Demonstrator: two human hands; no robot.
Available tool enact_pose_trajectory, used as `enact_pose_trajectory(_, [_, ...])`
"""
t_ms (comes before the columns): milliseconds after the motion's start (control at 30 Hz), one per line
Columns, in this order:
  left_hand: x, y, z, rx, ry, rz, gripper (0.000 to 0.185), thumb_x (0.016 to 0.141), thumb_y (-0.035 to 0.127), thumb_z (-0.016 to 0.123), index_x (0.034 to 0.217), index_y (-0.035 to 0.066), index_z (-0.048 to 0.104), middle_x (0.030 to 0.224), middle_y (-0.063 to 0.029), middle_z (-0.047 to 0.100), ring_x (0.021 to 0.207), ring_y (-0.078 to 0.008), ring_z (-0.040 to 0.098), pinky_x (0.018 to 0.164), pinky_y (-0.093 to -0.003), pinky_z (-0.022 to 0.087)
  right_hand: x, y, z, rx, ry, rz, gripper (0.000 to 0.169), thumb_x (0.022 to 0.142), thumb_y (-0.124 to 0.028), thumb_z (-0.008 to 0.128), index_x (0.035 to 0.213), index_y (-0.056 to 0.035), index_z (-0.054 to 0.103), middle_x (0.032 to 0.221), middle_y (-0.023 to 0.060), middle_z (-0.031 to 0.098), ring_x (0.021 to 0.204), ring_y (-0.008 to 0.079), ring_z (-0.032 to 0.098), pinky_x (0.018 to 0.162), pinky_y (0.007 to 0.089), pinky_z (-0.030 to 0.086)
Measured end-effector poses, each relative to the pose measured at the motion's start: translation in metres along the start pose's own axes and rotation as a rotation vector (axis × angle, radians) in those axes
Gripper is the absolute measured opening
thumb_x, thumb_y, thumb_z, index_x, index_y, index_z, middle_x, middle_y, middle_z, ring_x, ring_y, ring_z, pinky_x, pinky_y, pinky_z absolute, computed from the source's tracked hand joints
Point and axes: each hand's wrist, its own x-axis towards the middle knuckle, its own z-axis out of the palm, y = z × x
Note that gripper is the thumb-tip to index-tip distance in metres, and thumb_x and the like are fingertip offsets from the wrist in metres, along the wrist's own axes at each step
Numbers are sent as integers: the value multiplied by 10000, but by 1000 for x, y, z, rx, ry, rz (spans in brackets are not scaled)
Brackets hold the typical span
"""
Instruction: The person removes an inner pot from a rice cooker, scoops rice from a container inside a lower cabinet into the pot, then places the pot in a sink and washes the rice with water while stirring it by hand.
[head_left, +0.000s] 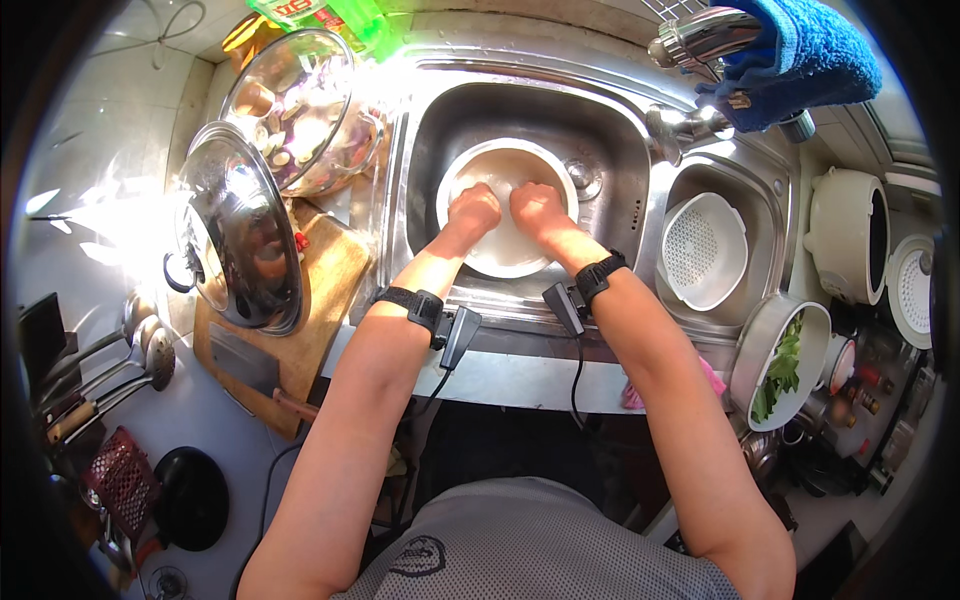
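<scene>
Both my hands are down inside a white bowl that stands in the large steel sink basin. Cloudy, whitish water fills part of the bowl. My left hand is in its left half, curled, and my right hand is curled in the right half, a small gap between them. The fingers point down and are mostly hidden, so whether they grip anything under the water does not show. A drain strainer lies just right of the bowl. In the smaller basin rests a white plastic colander.
Left of the sink, a wooden cutting board carries a cleaver and a tilted pot lid. Behind is a glass bowl of cut vegetables. A blue towel drapes the faucet. Green leaves fill a white pot, right.
</scene>
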Motion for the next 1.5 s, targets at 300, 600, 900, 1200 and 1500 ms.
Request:
enact_pose_trajectory(300, [55, -39, 56, -132, -150, 89, 276, 859, 174, 513, 1057, 24, 634, 1095, -142, 626, 1038, -307, 590, 837, -430, 495, -6, -18, 2, 402, -227, 208, 273, 837, -152, 505, 981, -13, 691, 1010, 250, 651, 989, 355, 635, 850, 398, 507])
enact_pose_trajectory(600, [-12, 1, 28, -1445, -249, -419, 405, 956, 298, 515, 1275, 57, 450, 1206, -171, 554, 1080, -365, 554, 864, -573, 452, -8, -2, 25, 1385, -233, 459, 302, 888, -198, 546, 1004, 64, 641, 1010, 160, 659, 859, 255, 652, 766, 329, 518])
enact_pose_trajectory(900, [-14, -4, 11, -2278, -553, -302, 559, 965, 531, 380, 1183, 36, 519, 1123, -171, 602, 1007, -360, 578, 918, -505, 451, -36, -50, -35, 1411, 244, 440, 317, 935, -237, 488, 976, 32, 650, 950, 162, 662, 836, 241, 616, 770, 361, 466])
enact_pose_trajectory(1200, [-40, 25, 1, -2034, -242, -271, 557, 948, 598, 353, 1080, 103, 570, 964, -74, 635, 911, -265, 595, 848, -404, 487, -22, -52, -13, 1251, 343, 321, 430, 968, -316, 445, 1160, 38, 594, 1103, 169, 631, 1027, 204, 569, 915, 311, 405])
enact_pose_trajectory(1500, [-40, 0, 18, -2160, -575, -50, 454, 983, 495, 379, 1126, 101, 554, 1030, -89, 630, 951, -256, 604, 832, -402, 497, -8, -31, -2, 914, 453, 257, 388, 970, -289, 352, 1078, -5, 593, 1126, 210, 611, 1087, 376, 547, 960, 425, 410])
